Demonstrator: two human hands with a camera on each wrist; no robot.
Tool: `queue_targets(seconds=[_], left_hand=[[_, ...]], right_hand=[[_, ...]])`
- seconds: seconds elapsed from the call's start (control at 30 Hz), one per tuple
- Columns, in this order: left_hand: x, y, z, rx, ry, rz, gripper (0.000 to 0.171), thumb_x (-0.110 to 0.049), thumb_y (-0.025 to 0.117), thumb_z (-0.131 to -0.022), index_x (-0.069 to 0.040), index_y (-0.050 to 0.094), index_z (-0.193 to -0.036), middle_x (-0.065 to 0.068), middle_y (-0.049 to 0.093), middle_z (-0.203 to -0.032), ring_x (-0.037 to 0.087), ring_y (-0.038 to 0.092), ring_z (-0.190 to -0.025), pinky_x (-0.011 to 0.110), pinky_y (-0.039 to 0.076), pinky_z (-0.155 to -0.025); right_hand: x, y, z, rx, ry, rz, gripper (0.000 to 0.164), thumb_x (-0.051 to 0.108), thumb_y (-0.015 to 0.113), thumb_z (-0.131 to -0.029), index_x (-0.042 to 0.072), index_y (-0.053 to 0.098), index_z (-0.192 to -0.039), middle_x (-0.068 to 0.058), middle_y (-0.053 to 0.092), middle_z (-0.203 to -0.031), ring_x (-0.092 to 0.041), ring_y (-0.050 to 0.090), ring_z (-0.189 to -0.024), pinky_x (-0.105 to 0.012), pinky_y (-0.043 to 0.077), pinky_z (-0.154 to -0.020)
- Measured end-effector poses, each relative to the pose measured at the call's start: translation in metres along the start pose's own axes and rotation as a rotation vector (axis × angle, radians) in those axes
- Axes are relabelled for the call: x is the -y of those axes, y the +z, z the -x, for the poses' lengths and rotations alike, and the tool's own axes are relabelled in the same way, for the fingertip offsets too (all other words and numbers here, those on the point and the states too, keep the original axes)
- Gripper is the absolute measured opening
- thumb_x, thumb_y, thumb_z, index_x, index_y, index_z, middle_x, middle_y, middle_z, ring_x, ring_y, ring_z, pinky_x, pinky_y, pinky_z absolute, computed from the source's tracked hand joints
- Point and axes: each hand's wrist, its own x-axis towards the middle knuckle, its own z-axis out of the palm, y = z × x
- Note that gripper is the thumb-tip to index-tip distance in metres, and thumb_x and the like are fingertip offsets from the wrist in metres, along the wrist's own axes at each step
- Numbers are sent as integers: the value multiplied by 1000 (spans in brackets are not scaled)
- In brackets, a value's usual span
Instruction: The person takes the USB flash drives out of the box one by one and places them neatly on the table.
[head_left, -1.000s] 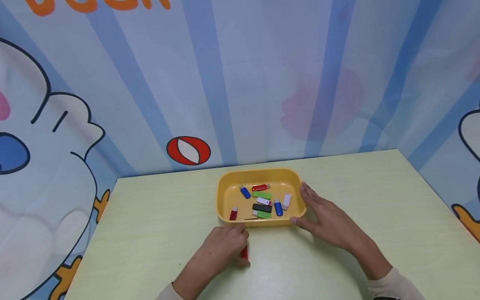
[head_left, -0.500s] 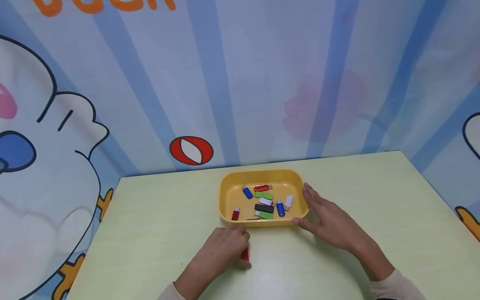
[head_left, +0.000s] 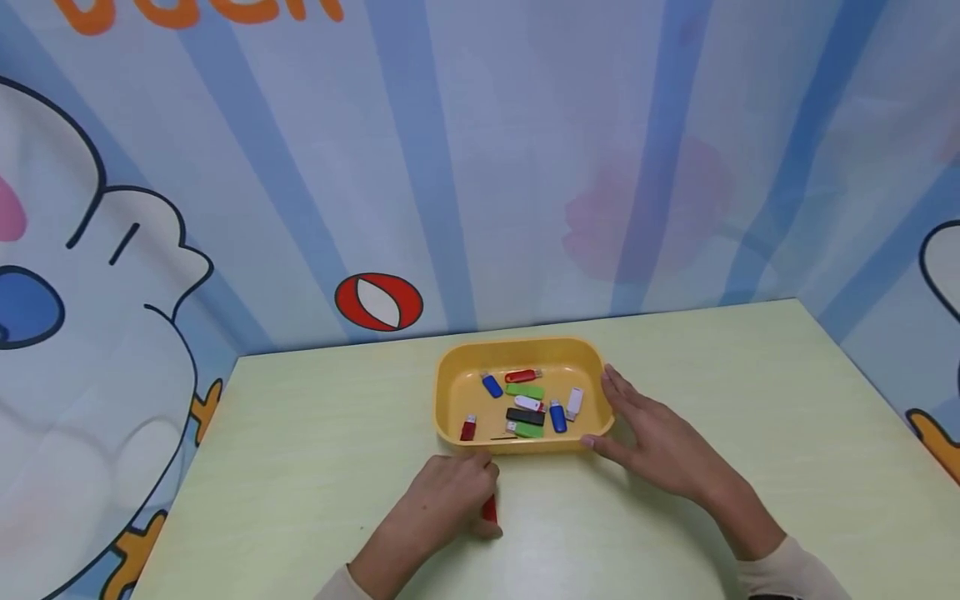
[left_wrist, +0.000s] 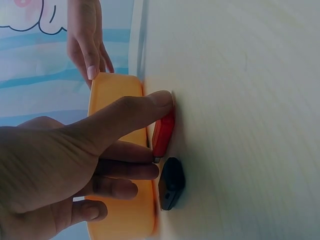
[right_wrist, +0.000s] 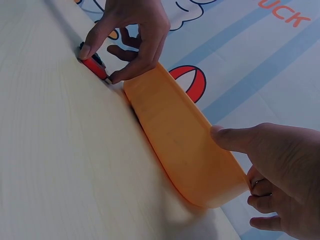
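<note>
In front of the yellow tray (head_left: 540, 447), my left hand (head_left: 450, 496) pinches a red USB stick (left_wrist: 163, 132) lengthwise, thumb at its near end and a finger at its metal plug end. Close to it on the table lies a black USB stick (left_wrist: 171, 185), hidden under the hand in the head view. My right hand (head_left: 667, 446) holds the tray's right end. Its thumb presses the front rim, and the other fingers lie along the right side. Inside the tray are several USB sticks, among them a blue one (head_left: 557, 417), a black one (head_left: 525, 416) and a white one (head_left: 573, 403).
The pale table (head_left: 322, 433) extends to both sides of the tray. Behind it rises a blue striped cloth backdrop (head_left: 510, 167) with cartoon prints, its bottom close to the tray's far side.
Only a slight shift of the head view shows. Both hands, the red USB stick and the tray keep their places.
</note>
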Motion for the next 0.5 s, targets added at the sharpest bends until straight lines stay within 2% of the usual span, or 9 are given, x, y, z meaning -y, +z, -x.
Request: queue_targets(seconds=[0.5], left_hand=[[0,1,-1,7,-14,24,58,-61,92,-73,-16,75,-105,-5,59,-87,11,50,-76,23,44,-61]], right_hand=[[1,0,0,6,8,5,101,66,63,-98,4,23,-168,-15,19,-177,-46,38,-154,-65,42,-116]])
